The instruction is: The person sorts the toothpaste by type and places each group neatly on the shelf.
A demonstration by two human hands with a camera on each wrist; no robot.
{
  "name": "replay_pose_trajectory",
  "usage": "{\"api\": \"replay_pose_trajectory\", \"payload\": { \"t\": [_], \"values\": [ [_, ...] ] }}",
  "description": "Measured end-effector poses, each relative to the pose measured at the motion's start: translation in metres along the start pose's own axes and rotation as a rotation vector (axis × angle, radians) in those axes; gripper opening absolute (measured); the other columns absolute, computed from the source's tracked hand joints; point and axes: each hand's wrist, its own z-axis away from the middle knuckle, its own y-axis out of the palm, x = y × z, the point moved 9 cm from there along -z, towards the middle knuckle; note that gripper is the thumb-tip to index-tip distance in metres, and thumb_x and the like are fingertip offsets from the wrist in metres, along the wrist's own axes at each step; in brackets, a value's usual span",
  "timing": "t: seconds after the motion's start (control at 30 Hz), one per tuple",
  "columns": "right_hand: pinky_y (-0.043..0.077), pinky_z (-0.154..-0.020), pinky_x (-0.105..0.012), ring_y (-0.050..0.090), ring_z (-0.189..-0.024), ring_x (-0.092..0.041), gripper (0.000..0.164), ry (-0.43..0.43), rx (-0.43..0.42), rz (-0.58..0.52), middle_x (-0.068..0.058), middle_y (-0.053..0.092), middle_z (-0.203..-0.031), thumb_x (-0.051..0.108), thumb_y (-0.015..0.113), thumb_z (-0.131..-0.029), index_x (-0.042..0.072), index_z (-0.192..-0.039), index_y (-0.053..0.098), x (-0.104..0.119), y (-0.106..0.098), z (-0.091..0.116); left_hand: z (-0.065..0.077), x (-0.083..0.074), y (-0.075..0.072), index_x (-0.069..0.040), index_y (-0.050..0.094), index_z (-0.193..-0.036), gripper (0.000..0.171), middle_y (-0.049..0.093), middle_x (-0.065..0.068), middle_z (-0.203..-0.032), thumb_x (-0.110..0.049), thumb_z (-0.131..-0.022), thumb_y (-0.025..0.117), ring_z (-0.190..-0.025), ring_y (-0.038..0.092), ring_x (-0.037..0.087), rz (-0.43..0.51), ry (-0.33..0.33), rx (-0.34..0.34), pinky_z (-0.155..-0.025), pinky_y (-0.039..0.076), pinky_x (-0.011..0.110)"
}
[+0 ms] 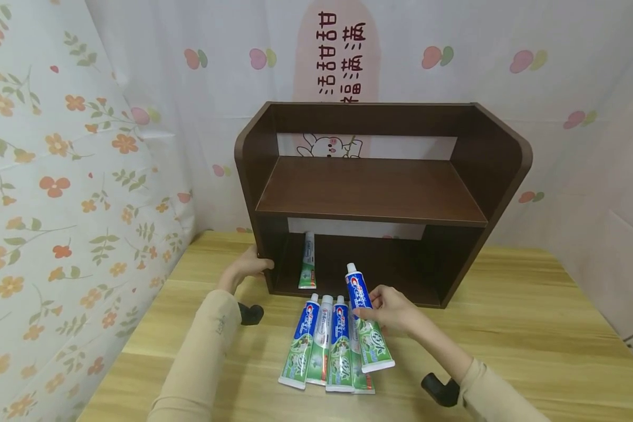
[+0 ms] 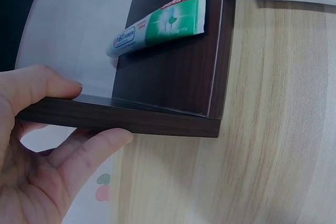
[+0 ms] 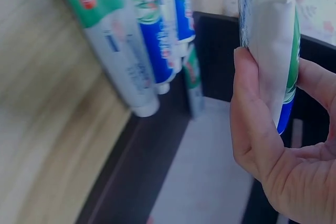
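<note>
The right hand (image 1: 392, 308) has a narrow hold on 1 blue-and-green toothpaste tube (image 1: 369, 335), digits on both sides, its white cap tilted up toward the dark shelf unit (image 1: 371, 187). The left hand (image 1: 249, 265) pinches the unit's left side panel (image 1: 257, 231). Both forearms reach forward from the near side — left nearly straight ahead, right slanting inward. 4 more tubes (image 1: 340, 346) lie fanned and overlapping on the wooden table (image 1: 533, 316); 1 green-ended tube (image 1: 308, 266) lies in the lower compartment, toward the left. The left-wrist view shows digits on both panel faces — mostly hidden from the head view.
</note>
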Motion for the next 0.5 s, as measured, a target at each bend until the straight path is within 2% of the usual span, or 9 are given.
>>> {"api": "replay_pose_trajectory", "payload": {
  "t": [0.17,0.5],
  "values": [
    [0.053,-0.053,-0.026,0.054,-0.065,-0.014,0.045,-0.033,0.015,0.002,-0.01,0.056,-0.081,0.023,0.07,-0.08,-0.006,-0.106,0.05,0.018,-0.004,-0.002,-0.001,-0.001,0.0,-0.004,0.002,-0.146,0.076,0.012,0.024,-0.149,-0.006,-0.086,0.048,-0.128,0.036,0.042,0.004,0.011,0.006,-0.098,0.041,0.05],
    [0.054,-0.055,-0.027,0.056,-0.069,-0.015,0.048,-0.091,0.04,-0.035,-0.012,0.056,-0.086,0.025,0.069,-0.08,-0.007,-0.11,0.049,0.053,-0.008,0.001,0.001,0.0,0.0,0.0,0.001,-0.145,0.075,0.013,0.026,-0.149,-0.008,-0.087,0.048,-0.127,0.037,0.042,0.006,-0.016,-0.003,-0.1,0.04,0.05]
  ]
}}
